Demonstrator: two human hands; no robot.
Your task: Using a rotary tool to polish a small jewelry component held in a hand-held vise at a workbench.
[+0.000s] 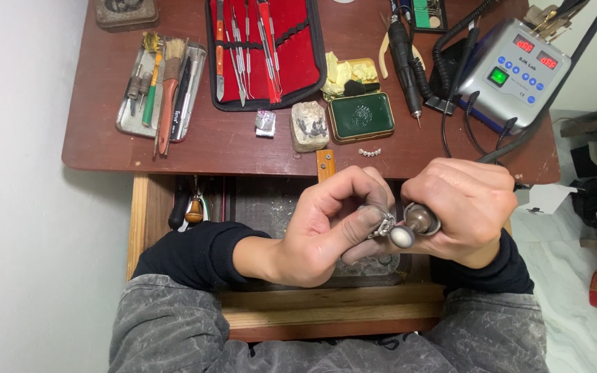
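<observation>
Just below the front edge of the brown workbench [195,148], the left hand [326,224] pinches a small metal dental piece [384,223] between thumb and fingers. The right hand [468,207] is wrapped tight round a rotary handpiece [419,220] (its rounded white tip [401,237] touches the piece).

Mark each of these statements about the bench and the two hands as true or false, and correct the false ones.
1. The left hand pinches a small metal piece. True.
2. The right hand holds a paintbrush. False: it grips a rotary handpiece with a rounded white tip.
3. The red-lined tool case lies open. True.
4. The green tin sits in the drawer. False: it rests on the desk top.
5. The control box shows lit red displays. True.
</observation>
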